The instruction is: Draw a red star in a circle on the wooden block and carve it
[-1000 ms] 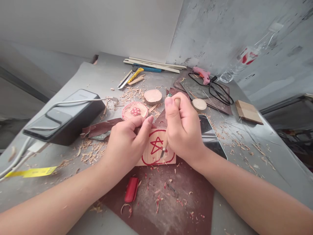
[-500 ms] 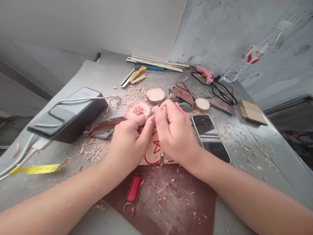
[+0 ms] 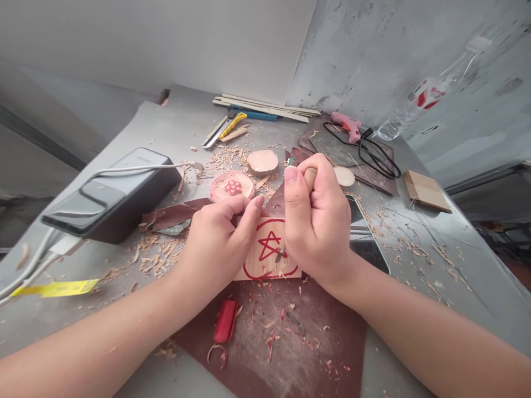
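Note:
A light wooden board bears a red-drawn star inside a rounded red outline. My left hand is closed on the board's left side, its thumb towards the far edge and its other fingers mostly hidden. In a fist above the board's right side, my right hand grips a wood-carving chisel by its wooden handle. The short metal blade emerges below the fist, pointing down over the star's lower right. A brown sandpaper sheet lies in front of the board.
Wood shavings lie scattered around. A phone lies beside my right wrist, and a black power bank with a white cable stands left. Farther back are a wood slice with a red flower, a yellow utility knife and a pink glue gun.
My right hand has moved right, away from my left thumb, and turned into a fist with the chisel handle's end showing on top. More of the star is visible. My left hand stays put.

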`<state>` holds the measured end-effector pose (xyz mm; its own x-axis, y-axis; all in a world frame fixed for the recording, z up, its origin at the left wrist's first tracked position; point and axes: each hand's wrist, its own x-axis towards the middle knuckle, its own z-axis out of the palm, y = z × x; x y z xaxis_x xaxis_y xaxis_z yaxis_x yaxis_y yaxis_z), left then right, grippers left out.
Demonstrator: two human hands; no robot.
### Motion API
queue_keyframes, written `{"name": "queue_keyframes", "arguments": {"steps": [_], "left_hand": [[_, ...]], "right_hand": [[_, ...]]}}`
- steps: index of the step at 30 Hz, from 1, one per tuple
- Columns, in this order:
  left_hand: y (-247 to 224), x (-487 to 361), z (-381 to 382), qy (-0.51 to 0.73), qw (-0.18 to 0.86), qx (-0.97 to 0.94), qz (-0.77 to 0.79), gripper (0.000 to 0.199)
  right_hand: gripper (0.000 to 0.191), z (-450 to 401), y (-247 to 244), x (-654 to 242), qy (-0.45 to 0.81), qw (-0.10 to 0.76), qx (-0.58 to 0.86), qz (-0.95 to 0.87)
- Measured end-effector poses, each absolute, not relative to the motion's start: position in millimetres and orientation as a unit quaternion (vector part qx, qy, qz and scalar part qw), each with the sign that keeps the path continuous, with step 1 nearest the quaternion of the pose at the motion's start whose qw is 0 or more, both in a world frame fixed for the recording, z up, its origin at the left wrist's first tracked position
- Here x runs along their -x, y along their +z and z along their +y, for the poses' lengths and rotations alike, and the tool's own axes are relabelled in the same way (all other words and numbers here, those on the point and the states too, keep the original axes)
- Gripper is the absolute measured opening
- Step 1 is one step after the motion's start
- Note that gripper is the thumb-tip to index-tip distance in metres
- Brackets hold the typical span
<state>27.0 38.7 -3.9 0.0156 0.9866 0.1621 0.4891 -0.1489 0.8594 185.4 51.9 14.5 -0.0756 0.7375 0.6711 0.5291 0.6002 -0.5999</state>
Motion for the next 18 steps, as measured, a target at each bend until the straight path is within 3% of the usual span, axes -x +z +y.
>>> {"name": "queue_keyframes", "arguments": {"steps": [9, 15, 18], "left_hand": [[-4.9, -25.7, 38.6, 0.402, 0.31, -0.643, 0.573, 0.045], [-4.1, -25.6, 38.3, 0.399, 0.314, -0.642, 0.575, 0.047], [-3.8, -25.5, 38.4, 0.399, 0.315, -0.64, 0.576, 0.048]], "right_hand": [[0.031, 50.5, 9.1, -183.8, 0.202, 0.399, 0.506, -0.737], [0.035, 53.1, 17.2, -186.9, 0.162, 0.514, 0.446, -0.715], [0.031, 50.8, 18.2, -185.9, 0.121, 0.523, 0.432, -0.725]]}}
